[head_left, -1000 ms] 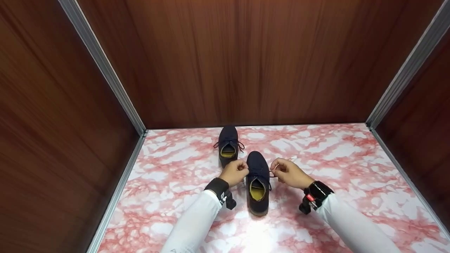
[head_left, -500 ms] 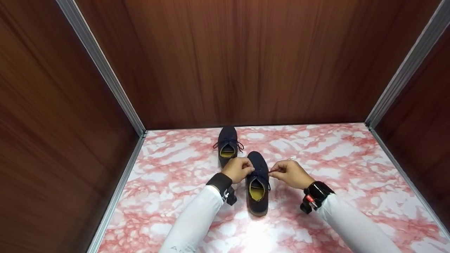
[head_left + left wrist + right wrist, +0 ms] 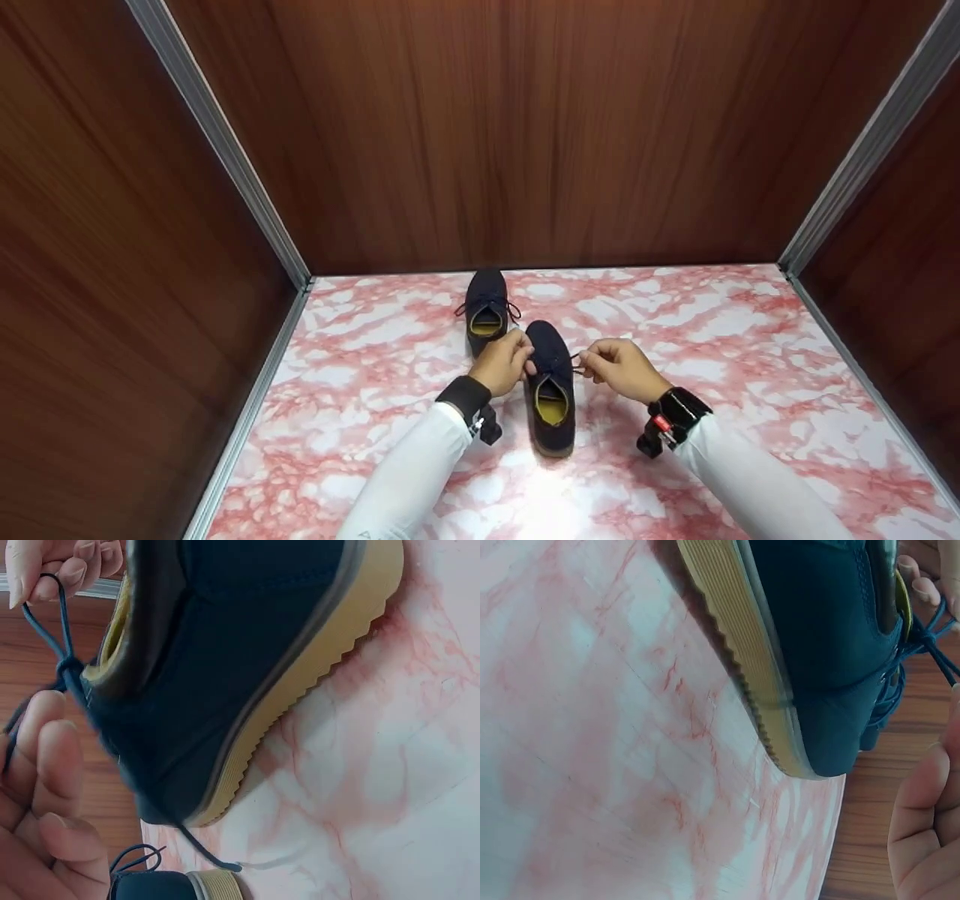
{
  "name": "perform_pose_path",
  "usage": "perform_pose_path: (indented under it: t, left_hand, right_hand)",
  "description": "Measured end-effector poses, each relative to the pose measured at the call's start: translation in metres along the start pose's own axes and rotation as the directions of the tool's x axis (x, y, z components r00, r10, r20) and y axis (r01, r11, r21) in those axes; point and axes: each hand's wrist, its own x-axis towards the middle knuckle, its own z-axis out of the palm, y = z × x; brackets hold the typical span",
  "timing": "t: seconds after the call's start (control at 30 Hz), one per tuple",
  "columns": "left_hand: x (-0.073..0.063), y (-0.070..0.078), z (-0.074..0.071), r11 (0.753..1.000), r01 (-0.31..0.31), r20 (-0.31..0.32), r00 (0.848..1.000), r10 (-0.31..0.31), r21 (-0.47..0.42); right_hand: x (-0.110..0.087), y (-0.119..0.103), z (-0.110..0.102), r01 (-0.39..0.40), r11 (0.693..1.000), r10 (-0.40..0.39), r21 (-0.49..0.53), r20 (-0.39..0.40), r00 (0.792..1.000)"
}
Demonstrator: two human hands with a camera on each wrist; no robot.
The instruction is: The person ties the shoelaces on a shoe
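Observation:
A dark navy lace-up shoe (image 3: 549, 349) with a yellow lining stands between both hands, toe toward the back wall. On its left, my left hand (image 3: 504, 364) pinches one loop of the shoelace. My right hand (image 3: 621, 369) holds the opposite loop between thumb and fingers, drawn out to the right. In the left wrist view, the shoelace (image 3: 65, 634) runs from a knot at the shoe's collar up to the right fingertips, and one loose end hangs down the shoe's side. The right wrist view shows the knot (image 3: 925, 637) with loops leading to both hands.
A matching shoe (image 3: 487, 289) with a tied bow stands ahead and to the left, its heel partly hidden by my left hand. Both shoes rest on a pink-and-white marbled surface (image 3: 712, 442). Brown wood-grain panels (image 3: 525, 135) with grey metal edging enclose the back and sides.
My left hand first moved in over the shoe, then back slightly left. My right hand has pulled slightly right, and a lace loop now shows between it and the shoe.

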Motion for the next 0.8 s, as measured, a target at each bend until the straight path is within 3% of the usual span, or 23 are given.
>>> perform_pose_path:
  t: [0.17, 0.43, 0.6, 0.8]
  left_hand:
    - [-0.002, -0.004, -0.005, 0.997, 0.041, -0.003, 0.999, -0.041, -0.064]
    - [-0.003, -0.011, -0.007, 0.997, 0.074, -0.047, 0.996, -0.075, -0.021]
    - [-0.003, -0.011, -0.008, 0.998, 0.068, -0.045, 0.997, -0.068, 0.016]
    - [-0.002, -0.011, -0.01, 0.996, 0.043, -0.024, 0.999, -0.041, 0.079]
  right_hand:
    - [0.001, 0.0, 0.001, -0.053, 0.998, 0.053, 0.044, 0.004, 0.999]
    - [0.0, 0.001, 0.001, -0.106, 0.993, 0.107, 0.051, -0.015, 0.994]
    - [0.0, 0.003, 0.0, -0.077, 0.995, 0.073, -0.057, -0.071, 0.995]
    - [-0.001, 0.006, -0.004, -0.057, 0.968, 0.023, -0.242, -0.142, 0.99]
